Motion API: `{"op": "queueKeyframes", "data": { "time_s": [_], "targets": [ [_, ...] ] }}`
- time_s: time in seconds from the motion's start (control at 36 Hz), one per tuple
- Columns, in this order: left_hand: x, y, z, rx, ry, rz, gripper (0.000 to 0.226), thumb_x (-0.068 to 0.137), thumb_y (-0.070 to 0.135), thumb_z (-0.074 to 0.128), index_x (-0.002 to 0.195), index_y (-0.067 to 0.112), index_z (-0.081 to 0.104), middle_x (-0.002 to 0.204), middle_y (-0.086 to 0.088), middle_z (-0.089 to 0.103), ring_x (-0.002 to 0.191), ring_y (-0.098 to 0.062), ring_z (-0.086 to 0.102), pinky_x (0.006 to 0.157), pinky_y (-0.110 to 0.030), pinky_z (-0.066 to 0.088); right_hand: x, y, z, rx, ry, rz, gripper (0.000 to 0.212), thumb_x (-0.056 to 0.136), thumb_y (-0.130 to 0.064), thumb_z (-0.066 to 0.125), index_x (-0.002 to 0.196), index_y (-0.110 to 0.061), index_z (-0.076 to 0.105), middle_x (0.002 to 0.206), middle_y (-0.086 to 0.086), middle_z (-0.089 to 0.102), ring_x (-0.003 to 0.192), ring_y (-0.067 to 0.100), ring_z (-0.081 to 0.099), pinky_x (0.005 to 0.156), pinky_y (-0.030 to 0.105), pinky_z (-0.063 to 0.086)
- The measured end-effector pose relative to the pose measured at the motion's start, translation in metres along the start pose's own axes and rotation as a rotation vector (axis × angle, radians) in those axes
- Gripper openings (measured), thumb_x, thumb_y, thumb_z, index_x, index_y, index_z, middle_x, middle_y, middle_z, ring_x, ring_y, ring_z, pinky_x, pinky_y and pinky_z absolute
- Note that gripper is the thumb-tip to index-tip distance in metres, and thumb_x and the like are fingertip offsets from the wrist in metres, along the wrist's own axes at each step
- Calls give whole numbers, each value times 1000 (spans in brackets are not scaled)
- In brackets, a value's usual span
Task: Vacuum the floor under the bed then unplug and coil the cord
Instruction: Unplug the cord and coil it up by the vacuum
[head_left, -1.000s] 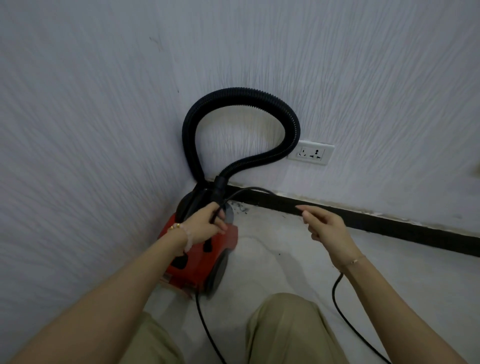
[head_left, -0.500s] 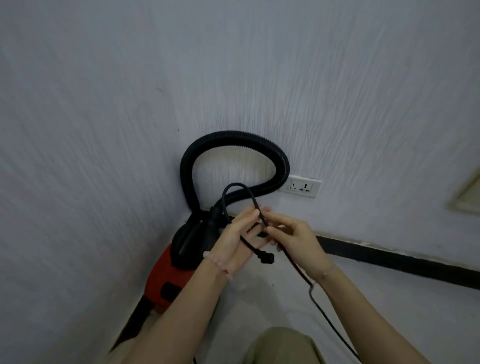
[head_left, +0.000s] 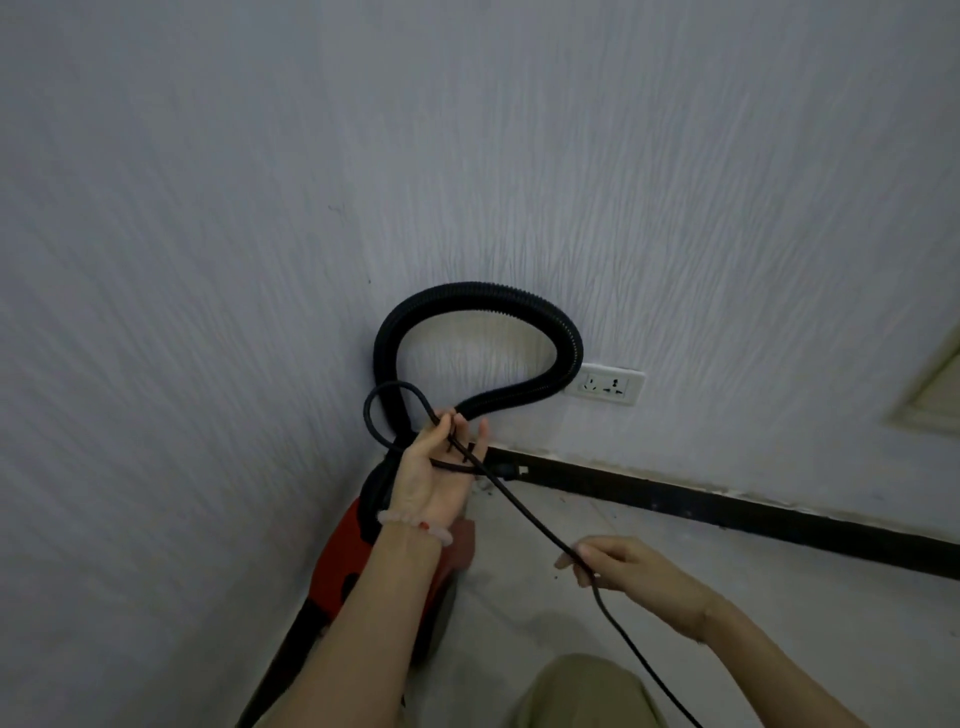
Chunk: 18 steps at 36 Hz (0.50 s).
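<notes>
Wall (head_left: 208, 260) meets floor (head_left: 727, 597) at a corner where the red vacuum (head_left: 337, 566) sits, its hose (head_left: 493, 291) arched against the wall. Cord (head_left: 524, 514) loops over the raised left hand (head_left: 436, 473), which holds it between its fingers, then slants down to the right hand (head_left: 634, 577), which pinches it. The plug (head_left: 506, 470) hangs beside the left palm, apart from the socket (head_left: 610, 384).

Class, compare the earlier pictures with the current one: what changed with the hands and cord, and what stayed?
The hands, together half a second ago, parted: the right hand slid down the cord toward the person and pinches it; the left hand rose from the vacuum and now holds a first loop. The vacuum, hose and empty socket stayed put.
</notes>
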<state>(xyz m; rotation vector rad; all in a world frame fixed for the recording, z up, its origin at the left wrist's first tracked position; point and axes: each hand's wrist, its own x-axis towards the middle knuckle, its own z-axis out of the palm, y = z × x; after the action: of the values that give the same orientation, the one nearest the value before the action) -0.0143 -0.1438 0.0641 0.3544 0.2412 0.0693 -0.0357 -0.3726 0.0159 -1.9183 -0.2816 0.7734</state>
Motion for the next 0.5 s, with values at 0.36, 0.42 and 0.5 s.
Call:
{"op": "queueKeyframes", "data": {
  "time_s": [0.36,0.42,0.5],
  "targets": [
    [-9,18,-11,209,86,-96,19,91,-2,48,79,8,59,78,-4,63,63,-13,65,61,-28,59,12,9,-3,-251,87,-99,20,93,-19,58,80,-29,69,81,-10,65,72,-8,57,75,11,43],
    [-12,12,-12,490,109,-115,22,92,-5,47,80,7,60,77,-7,66,67,-17,66,61,-34,60,20,0,-8,-347,166,-144,17,89,-20,63,78,-33,67,85,-12,65,77,-6,59,72,9,43],
    [-16,3,-16,859,90,-154,18,91,-5,50,85,12,55,93,-10,69,84,-23,67,77,-45,57,31,-17,-14,-449,299,-216,5,86,-25,67,86,-28,72,90,-9,65,85,3,58,78,21,46]
  ]
}}
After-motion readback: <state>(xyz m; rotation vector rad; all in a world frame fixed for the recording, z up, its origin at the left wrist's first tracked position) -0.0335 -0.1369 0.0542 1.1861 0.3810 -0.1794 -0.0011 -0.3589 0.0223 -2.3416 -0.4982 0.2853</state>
